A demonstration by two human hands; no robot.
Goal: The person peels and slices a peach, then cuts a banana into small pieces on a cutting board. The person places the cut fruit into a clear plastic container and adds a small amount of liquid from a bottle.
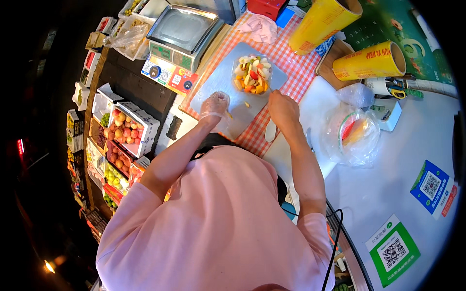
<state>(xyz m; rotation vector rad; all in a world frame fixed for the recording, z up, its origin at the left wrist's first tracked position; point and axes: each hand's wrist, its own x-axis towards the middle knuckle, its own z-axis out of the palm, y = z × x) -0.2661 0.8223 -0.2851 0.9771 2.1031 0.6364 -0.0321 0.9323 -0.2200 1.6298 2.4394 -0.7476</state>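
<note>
A transparent container of cut fruit [252, 75], with white, red, orange and green pieces, stands on the pale cutting board [238, 114]. My left hand [215, 104], in a thin transparent plastic glove, is over the board's left part with its fingers curled; what they hold, if anything, is hidden. Bare and closed, my right hand [284, 109] is at the board's right edge, just below the container. Whatever lies in its grip is not visible. Small fruit scraps [247, 104] lie on the board between my hands. Beside my right wrist is a pale, handle-like object [270, 131].
A red-checked cloth [289, 80] lies under the board. A metal-topped scale [183, 31] stands at the far left. Two yellow wrap rolls [369, 62] and a bagged package [352, 133] are to the right. Fruit boxes [127, 128] line the left side.
</note>
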